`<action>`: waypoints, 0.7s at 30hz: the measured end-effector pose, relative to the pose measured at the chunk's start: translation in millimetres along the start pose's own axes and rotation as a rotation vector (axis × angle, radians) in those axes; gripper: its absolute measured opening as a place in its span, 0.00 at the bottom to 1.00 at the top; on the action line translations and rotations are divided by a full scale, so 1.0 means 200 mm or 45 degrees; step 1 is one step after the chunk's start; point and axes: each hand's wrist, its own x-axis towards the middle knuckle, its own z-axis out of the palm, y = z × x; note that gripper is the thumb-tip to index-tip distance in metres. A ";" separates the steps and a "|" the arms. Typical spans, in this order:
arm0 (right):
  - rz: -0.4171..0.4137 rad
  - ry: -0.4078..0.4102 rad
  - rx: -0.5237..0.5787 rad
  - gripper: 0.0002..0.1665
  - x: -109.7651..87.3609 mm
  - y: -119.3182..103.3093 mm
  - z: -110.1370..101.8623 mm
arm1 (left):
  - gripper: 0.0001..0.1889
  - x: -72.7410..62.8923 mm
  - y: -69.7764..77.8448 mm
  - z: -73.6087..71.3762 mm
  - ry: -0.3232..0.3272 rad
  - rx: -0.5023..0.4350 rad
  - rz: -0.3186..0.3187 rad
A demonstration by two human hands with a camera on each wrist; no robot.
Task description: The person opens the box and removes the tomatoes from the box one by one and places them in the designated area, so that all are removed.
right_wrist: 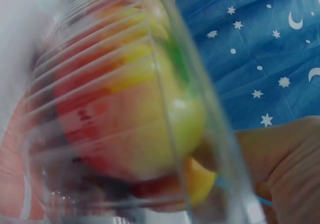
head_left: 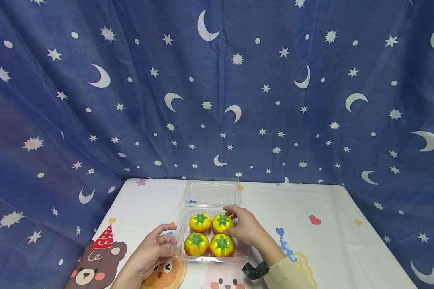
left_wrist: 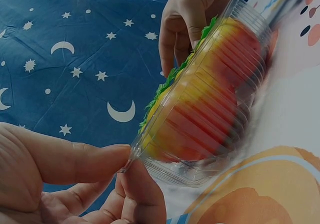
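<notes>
Several yellow-and-red tomatoes with green leafy tops sit in two rows inside a clear plastic clamshell box point(head_left: 191, 260). My left hand point(head_left: 155, 251) is at the box's left side; in the left wrist view its thumb and forefinger pinch the rim. My right hand point(head_left: 247, 228) reaches over the right side, thumb and fingers around the far right tomato point(head_left: 222, 222). The right wrist view shows the thumb against a tomato point(right_wrist: 135, 114) behind the ribbed wall, blurred. The near right tomato point(head_left: 222, 245), near left tomato point(head_left: 196, 244) and far left tomato point(head_left: 200, 223) rest beside it.
The box's lid point(head_left: 212, 193) lies folded back towards the rear of the table. A white cloth point(head_left: 332, 245) with printed bears, hearts and hats covers the table. A dark blue curtain point(head_left: 217, 96) with moons and stars hangs behind and at both sides.
</notes>
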 end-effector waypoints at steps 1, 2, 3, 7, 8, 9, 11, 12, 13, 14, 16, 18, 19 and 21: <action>0.003 0.005 -0.007 0.43 0.00 0.00 0.00 | 0.45 0.00 0.00 0.00 0.002 0.001 0.000; 0.008 0.009 -0.014 0.43 0.00 -0.01 0.00 | 0.45 0.00 0.00 0.00 0.003 0.000 0.001; 0.012 0.013 -0.022 0.42 0.00 -0.01 0.01 | 0.44 0.00 0.00 0.00 0.003 -0.001 0.001; 0.033 0.034 -0.038 0.41 0.00 -0.02 0.02 | 0.45 0.00 0.00 0.00 0.000 -0.001 0.008; 0.034 0.038 -0.039 0.41 0.00 -0.02 0.02 | 0.45 0.00 0.00 0.00 -0.001 -0.001 0.009; 0.035 0.042 -0.038 0.41 0.00 -0.02 0.02 | 0.45 0.00 0.00 0.00 0.000 -0.001 0.009; 0.039 0.046 -0.037 0.41 0.00 -0.02 0.02 | 0.45 0.00 0.00 0.00 0.003 0.002 0.009; 0.037 0.047 -0.039 0.41 -0.01 -0.03 0.02 | 0.45 0.00 0.00 0.00 0.004 0.002 0.009; 0.033 0.045 -0.042 0.41 -0.01 -0.03 0.02 | 0.45 0.00 0.00 0.00 0.005 0.003 0.009; 0.028 0.044 -0.050 0.41 -0.01 -0.03 0.02 | 0.45 0.00 0.01 0.00 0.006 0.003 0.009; 0.018 0.039 -0.064 0.40 0.00 -0.03 0.02 | 0.45 0.00 0.00 0.00 0.006 0.001 0.010; 0.003 0.031 -0.077 0.40 0.00 -0.03 0.01 | 0.45 0.00 0.00 0.00 0.004 -0.002 0.011; -0.006 0.027 -0.080 0.39 0.00 -0.03 0.01 | 0.45 0.00 0.00 0.00 0.003 -0.003 0.010; -0.017 0.020 -0.084 0.38 0.00 -0.03 0.01 | 0.45 0.00 0.00 0.00 0.002 -0.004 0.009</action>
